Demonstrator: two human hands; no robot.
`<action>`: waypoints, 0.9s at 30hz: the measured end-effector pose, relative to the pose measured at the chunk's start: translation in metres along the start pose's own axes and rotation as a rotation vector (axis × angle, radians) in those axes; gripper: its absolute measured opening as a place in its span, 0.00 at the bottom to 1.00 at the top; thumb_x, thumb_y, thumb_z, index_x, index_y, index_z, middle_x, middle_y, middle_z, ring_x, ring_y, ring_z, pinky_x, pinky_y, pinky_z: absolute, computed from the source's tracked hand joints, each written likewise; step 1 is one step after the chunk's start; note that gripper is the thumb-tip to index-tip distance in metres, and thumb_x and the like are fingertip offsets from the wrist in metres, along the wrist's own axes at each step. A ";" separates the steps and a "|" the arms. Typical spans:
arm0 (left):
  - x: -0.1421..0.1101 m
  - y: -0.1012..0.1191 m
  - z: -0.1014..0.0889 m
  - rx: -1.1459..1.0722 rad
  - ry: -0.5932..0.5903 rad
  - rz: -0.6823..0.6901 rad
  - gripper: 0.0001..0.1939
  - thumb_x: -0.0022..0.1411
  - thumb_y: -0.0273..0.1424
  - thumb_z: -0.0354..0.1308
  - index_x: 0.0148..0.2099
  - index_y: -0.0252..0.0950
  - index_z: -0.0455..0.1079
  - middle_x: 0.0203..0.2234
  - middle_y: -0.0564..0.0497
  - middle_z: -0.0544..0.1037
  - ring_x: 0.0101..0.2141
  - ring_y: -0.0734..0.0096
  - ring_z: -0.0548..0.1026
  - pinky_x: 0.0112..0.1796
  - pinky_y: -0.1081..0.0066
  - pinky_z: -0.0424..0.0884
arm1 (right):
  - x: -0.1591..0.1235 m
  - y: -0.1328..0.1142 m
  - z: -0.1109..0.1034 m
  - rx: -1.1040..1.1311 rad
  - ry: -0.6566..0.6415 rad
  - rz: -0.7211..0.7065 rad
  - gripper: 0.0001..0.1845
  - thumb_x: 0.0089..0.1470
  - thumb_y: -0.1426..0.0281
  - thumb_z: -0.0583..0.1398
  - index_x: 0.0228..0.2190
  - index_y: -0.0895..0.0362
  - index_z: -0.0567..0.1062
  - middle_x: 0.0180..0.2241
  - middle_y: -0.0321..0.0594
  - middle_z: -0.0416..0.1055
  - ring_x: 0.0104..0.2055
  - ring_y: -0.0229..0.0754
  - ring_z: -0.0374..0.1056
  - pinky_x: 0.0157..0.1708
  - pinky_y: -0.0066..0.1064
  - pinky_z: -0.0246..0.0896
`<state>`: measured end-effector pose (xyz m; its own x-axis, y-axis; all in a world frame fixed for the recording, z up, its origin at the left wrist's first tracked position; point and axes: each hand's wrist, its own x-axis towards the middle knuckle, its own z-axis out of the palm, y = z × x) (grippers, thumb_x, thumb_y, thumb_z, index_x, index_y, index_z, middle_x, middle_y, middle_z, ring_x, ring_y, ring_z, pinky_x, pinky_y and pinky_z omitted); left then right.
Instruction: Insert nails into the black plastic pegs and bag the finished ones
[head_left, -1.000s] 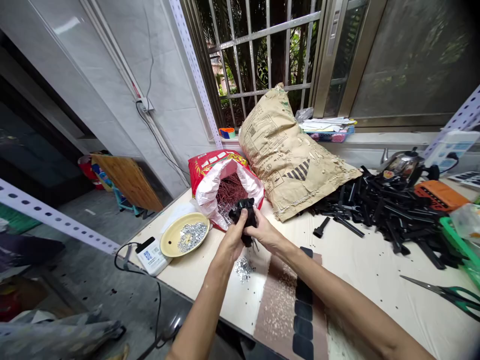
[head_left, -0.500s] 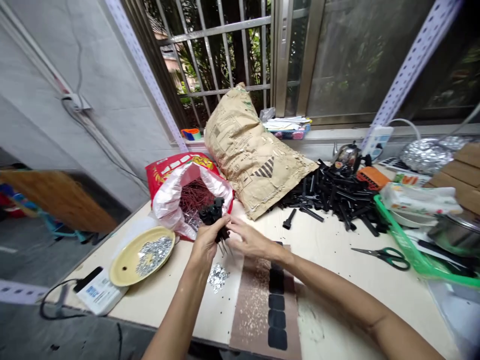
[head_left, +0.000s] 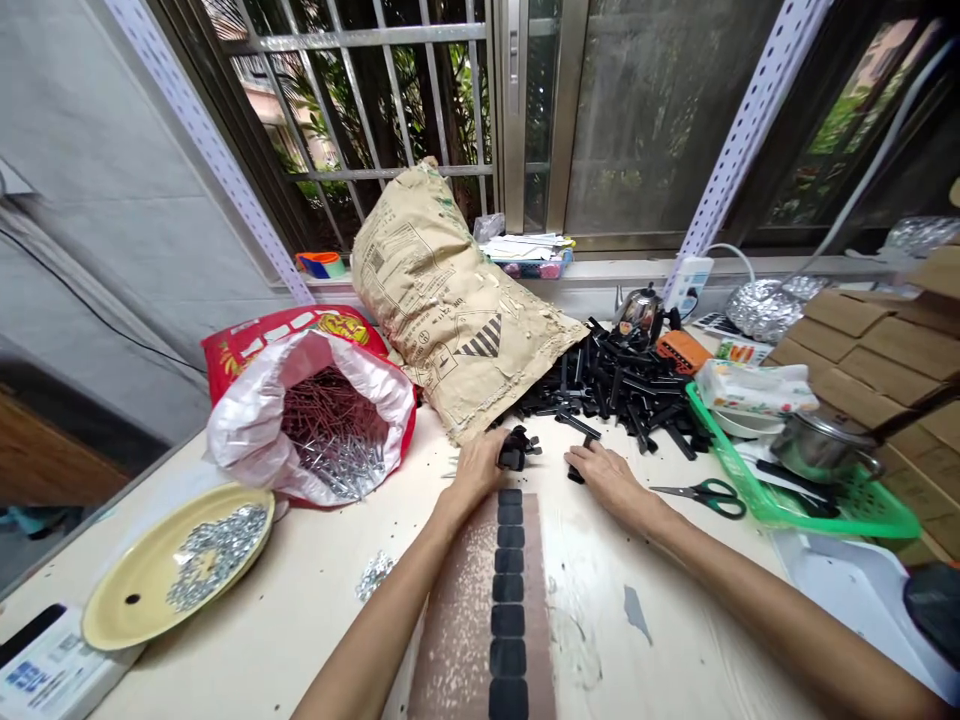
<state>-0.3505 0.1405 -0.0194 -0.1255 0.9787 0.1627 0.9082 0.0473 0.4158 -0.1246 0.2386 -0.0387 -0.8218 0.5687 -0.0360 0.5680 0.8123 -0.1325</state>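
My left hand (head_left: 478, 467) is closed around a bunch of black plastic parts (head_left: 516, 450), with thin metal pins poking out on its left side. It hovers at the far end of a brown strip (head_left: 465, 620) bearing a row of black rounded squares (head_left: 508, 622). To the right, my right hand (head_left: 602, 473) has its fingers on a single black plastic piece (head_left: 576, 472) on the table. Just behind it lies another loose black piece (head_left: 579, 426), in front of the big pile of black plastic parts (head_left: 622, 385).
A red-and-white sack of long screws (head_left: 345, 465) and a yellow plate (head_left: 112, 610) with small metal bits stand at left. Behind leans a brown paper sack (head_left: 450, 300). Scissors (head_left: 709, 495) and a green basket (head_left: 832, 530) lie right; small metal pieces (head_left: 373, 573) are near my left forearm.
My view has swung right. My hands, earlier together at the black bunch by the screw sack, have separated; the left carried the bunch right, and the right reached a loose black piece.
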 end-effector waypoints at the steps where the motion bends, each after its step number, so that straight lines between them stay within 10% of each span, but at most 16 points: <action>1: 0.002 -0.002 0.008 0.049 -0.031 0.006 0.21 0.51 0.26 0.57 0.50 0.37 0.68 0.42 0.44 0.75 0.44 0.56 0.70 0.44 0.63 0.65 | -0.010 0.006 0.001 -0.017 0.008 0.008 0.20 0.60 0.76 0.46 0.48 0.52 0.70 0.50 0.43 0.66 0.46 0.46 0.58 0.44 0.35 0.54; 6: 0.003 -0.011 0.024 0.104 -0.089 0.011 0.42 0.49 0.34 0.63 0.63 0.32 0.51 0.53 0.36 0.67 0.52 0.49 0.63 0.49 0.57 0.61 | -0.047 0.036 0.010 -0.087 0.061 0.119 0.24 0.60 0.76 0.45 0.55 0.52 0.64 0.58 0.42 0.59 0.51 0.47 0.59 0.45 0.35 0.60; 13: 0.000 -0.012 0.024 0.141 -0.065 0.024 0.40 0.55 0.32 0.58 0.66 0.35 0.45 0.60 0.36 0.59 0.56 0.51 0.60 0.53 0.55 0.58 | -0.025 0.077 0.011 -0.155 0.068 0.195 0.29 0.57 0.81 0.43 0.58 0.58 0.60 0.62 0.47 0.52 0.60 0.50 0.54 0.48 0.38 0.63; 20: -0.011 -0.005 -0.004 -0.012 0.066 0.141 0.37 0.55 0.21 0.52 0.66 0.38 0.48 0.56 0.41 0.66 0.55 0.57 0.63 0.54 0.54 0.58 | -0.017 0.050 -0.015 -0.126 0.177 0.303 0.30 0.54 0.83 0.45 0.57 0.55 0.62 0.61 0.50 0.53 0.52 0.51 0.62 0.44 0.40 0.63; 23: -0.021 0.025 -0.028 -0.003 0.146 0.174 0.36 0.56 0.22 0.53 0.66 0.41 0.48 0.57 0.43 0.64 0.58 0.55 0.59 0.56 0.51 0.54 | -0.021 0.014 -0.035 0.195 0.319 0.262 0.20 0.60 0.70 0.48 0.50 0.56 0.71 0.49 0.51 0.68 0.44 0.48 0.67 0.40 0.37 0.63; 27: -0.047 0.084 -0.044 0.066 0.214 0.253 0.34 0.59 0.25 0.53 0.66 0.45 0.49 0.62 0.45 0.57 0.63 0.49 0.46 0.58 0.44 0.44 | -0.012 -0.046 -0.043 1.085 0.133 0.138 0.23 0.59 0.56 0.50 0.34 0.59 0.78 0.28 0.44 0.72 0.29 0.42 0.68 0.30 0.36 0.65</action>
<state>-0.2862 0.0897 0.0474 0.0331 0.8973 0.4403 0.9443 -0.1724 0.2803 -0.1384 0.2001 0.0107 -0.7059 0.7080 -0.0195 0.2588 0.2322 -0.9376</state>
